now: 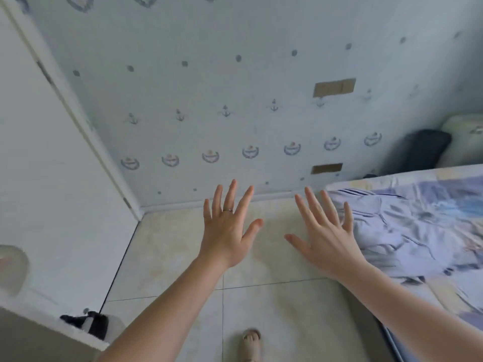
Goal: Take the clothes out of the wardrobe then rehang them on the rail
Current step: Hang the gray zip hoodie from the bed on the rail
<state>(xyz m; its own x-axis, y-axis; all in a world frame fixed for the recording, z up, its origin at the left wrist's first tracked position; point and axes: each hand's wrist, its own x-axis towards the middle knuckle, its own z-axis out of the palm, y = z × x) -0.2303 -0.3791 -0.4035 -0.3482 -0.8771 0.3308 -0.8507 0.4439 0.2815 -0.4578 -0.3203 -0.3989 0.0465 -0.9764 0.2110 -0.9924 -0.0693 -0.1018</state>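
Note:
My left hand (228,226) and my right hand (325,231) are both stretched out in front of me over the tiled floor, fingers spread and straight, holding nothing. A ring sits on one finger of the left hand. A white wardrobe panel (52,165) fills the left side, closed as far as I can see. Light striped clothes (386,226) lie crumpled on the bed at the right, just beside my right hand. No rail or hanger is in sight.
The bed (444,296) with a patterned cover takes up the right side. A dark bag (426,148) and a pale case stand in the far right corner. Wallpapered wall ahead. A black-and-white plush toy (88,323) lies on a ledge at lower left. My foot (251,340) stands on the tiles.

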